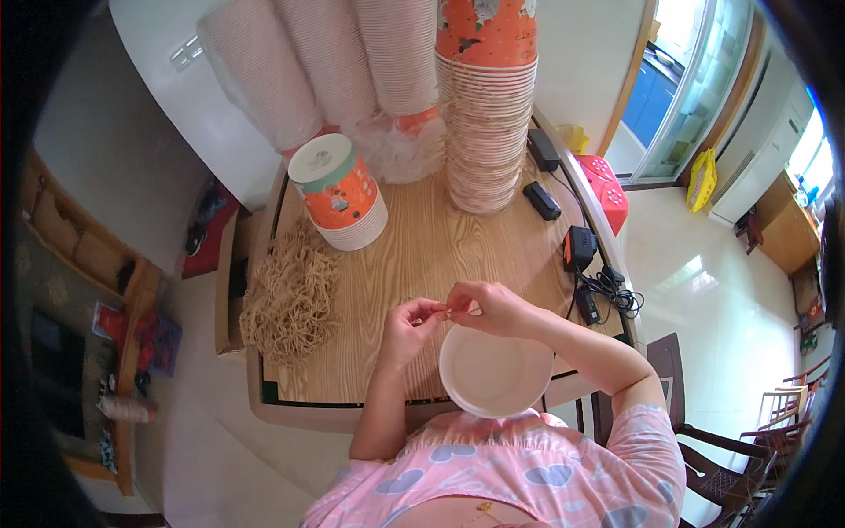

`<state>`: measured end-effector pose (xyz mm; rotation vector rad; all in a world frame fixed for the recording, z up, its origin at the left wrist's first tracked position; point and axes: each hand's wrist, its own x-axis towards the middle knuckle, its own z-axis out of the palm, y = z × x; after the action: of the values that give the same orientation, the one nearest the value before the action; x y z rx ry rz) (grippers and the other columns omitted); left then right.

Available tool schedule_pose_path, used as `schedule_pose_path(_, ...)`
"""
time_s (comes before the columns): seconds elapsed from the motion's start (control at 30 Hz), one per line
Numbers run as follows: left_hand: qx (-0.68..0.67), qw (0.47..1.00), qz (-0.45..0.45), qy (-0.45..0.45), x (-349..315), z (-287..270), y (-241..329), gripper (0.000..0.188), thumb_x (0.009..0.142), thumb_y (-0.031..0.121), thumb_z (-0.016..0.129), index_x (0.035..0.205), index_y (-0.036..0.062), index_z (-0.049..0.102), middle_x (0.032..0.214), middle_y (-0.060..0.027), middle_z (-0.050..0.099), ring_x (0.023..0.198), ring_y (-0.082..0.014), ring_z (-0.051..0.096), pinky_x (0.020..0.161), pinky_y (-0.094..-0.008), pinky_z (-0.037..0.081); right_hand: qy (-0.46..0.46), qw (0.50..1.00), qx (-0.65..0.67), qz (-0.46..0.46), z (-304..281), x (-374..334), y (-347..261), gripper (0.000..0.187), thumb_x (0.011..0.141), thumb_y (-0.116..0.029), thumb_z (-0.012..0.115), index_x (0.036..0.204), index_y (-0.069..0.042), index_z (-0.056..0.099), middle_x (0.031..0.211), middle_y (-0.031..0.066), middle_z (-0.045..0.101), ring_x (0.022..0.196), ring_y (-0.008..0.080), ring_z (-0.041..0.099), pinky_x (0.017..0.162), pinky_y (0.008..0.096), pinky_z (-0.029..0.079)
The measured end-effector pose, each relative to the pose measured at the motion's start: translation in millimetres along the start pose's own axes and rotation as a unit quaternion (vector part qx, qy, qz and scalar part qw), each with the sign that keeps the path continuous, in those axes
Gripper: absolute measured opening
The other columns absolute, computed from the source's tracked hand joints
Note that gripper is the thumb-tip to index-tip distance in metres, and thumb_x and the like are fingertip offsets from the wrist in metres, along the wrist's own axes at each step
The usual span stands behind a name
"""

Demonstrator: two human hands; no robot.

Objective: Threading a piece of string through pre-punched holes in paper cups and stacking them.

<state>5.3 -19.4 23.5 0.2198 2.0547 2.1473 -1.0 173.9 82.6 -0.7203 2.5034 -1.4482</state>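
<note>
My left hand (410, 329) and my right hand (489, 308) meet above the far left rim of a white paper bucket (495, 374). Both are closed in a pinch, fingertips almost touching; whatever is between them is too small to make out. The bucket stands mouth up at the table's near edge, against my body, and its inside is bare. Left of my left hand lies a tangled heap of tan twine (295, 295). Beyond it, a short stack of orange-and-green paper buckets (339, 194) rests upside down.
A tall stack of buckets (484, 132) with twine strands along its side rises at the wooden table's (414, 255) far side. Several wrapped white stacks (264, 70) lean behind. Along the right edge lie black devices (578, 249) and coiled cables (620, 295); a red stool (603, 189) stands beyond.
</note>
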Motion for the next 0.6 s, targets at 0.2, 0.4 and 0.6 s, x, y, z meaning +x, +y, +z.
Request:
schedule_pose_path(0.2,0.039,0.999,0.008,0.019,-6.5,0.7,10.3,0.014,0.08,0.001,0.067,0.094,0.001,0.065,0.088,-0.0027,0.066,0.08,-0.0086,0.061,0.07,-0.0212,0.048,-0.031,0.999,-0.027,0.017,3.9,2.6,3.3,0.016,0.079,-0.016,0.062,0.084,-0.001,0.06,0.078,0.0157,0.064,0.073,0.031,0.063,0.066,0.038,0.05)
schedule_pose_path(0.4,0.082,0.996,0.008,0.018,-6.7,-0.1,4.2,0.013,0.079,0.003,0.069,0.092,0.0018,0.067,0.084,-0.0004,0.065,0.071,-0.0046,0.056,0.064,-0.0191,0.046,0.01,0.999,-0.052,-0.013,6.7,1.0,4.5,0.015,0.079,-0.015,0.061,0.084,-0.002,0.061,0.076,0.0147,0.063,0.071,0.031,0.063,0.064,0.0385,0.05)
schedule_pose_path(0.6,0.051,0.998,0.01,0.028,-3.8,2.2,3.4,0.011,0.08,0.004,0.068,0.091,0.0017,0.067,0.081,0.0005,0.065,0.068,-0.0035,0.055,0.062,-0.0174,0.044,0.013,0.993,-0.098,-0.057,9.1,3.1,8.8,0.014,0.079,-0.016,0.059,0.083,-0.003,0.061,0.076,0.0152,0.064,0.072,0.0321,0.062,0.066,0.0405,0.049)
